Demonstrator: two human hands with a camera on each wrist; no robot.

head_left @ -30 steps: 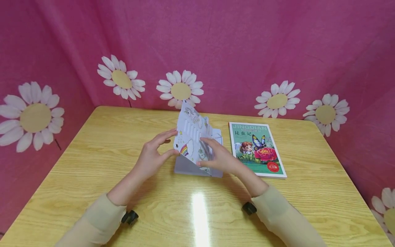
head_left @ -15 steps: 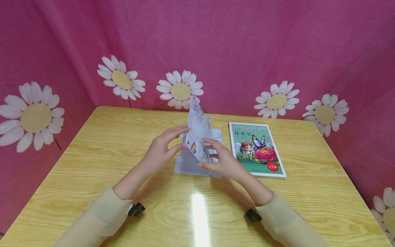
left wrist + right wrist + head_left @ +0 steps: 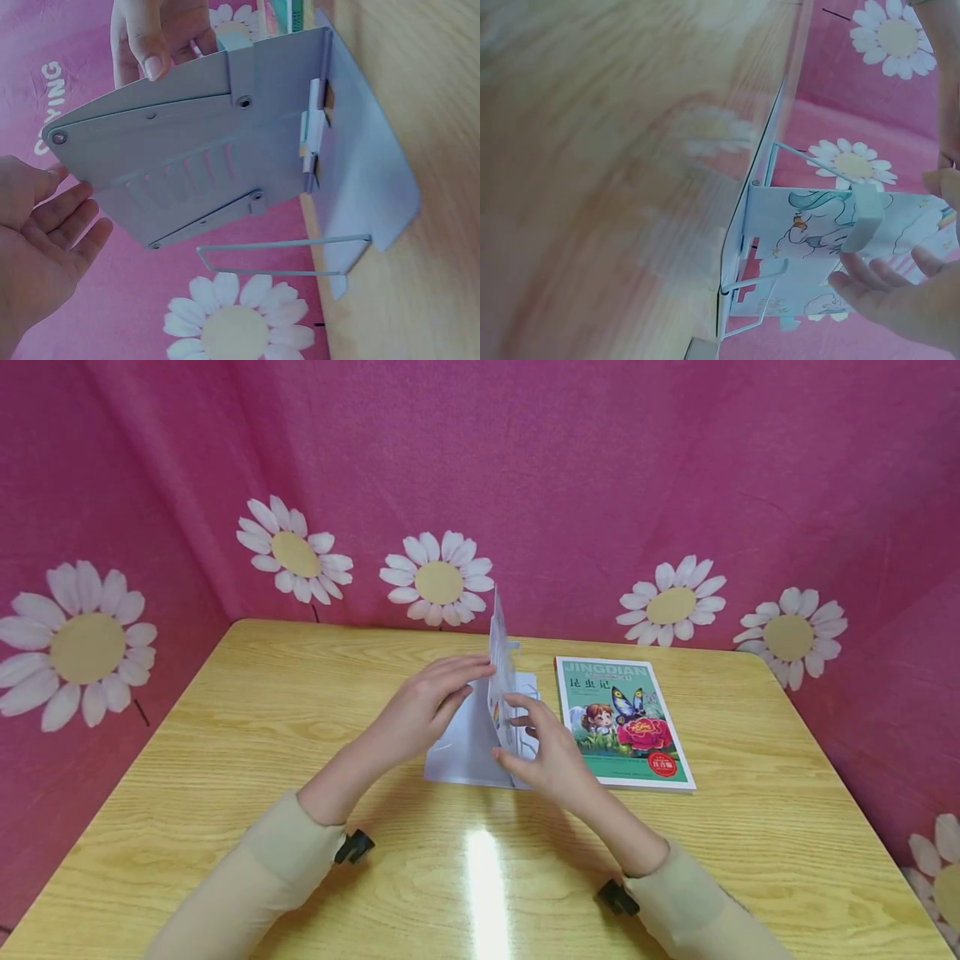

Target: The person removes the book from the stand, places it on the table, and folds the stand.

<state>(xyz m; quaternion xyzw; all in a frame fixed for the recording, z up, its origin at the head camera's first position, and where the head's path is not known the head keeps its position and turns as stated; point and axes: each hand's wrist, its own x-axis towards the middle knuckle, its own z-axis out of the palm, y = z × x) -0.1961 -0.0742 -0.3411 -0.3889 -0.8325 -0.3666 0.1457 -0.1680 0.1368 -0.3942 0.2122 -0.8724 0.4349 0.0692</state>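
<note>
A white metal book stand with unicorn and rainbow prints stands mid-table, its base plate (image 3: 465, 747) flat and its hinged panel (image 3: 501, 677) raised almost upright. My left hand (image 3: 412, 714) has its fingertips at the panel's left face and edge, thumb apart from it. In the left wrist view, the plain back (image 3: 172, 154) of the panel shows slots and rivets. My right hand (image 3: 553, 758) is on the other side, fingers loosely bent by the printed face. The right wrist view shows its fingertips close to a pale clip (image 3: 865, 217) on the panel.
A green children's book (image 3: 630, 718) with a butterfly and flower cover lies right of the stand. A wire support (image 3: 277, 244) sticks out from the base. Behind the wooden table (image 3: 300, 677) hangs a pink curtain (image 3: 540, 485) with daisies.
The panel has swung rightward from leaning left to nearly upright. My left hand has moved right along with it and its thumb has come off the panel. The right hand has shifted slightly right.
</note>
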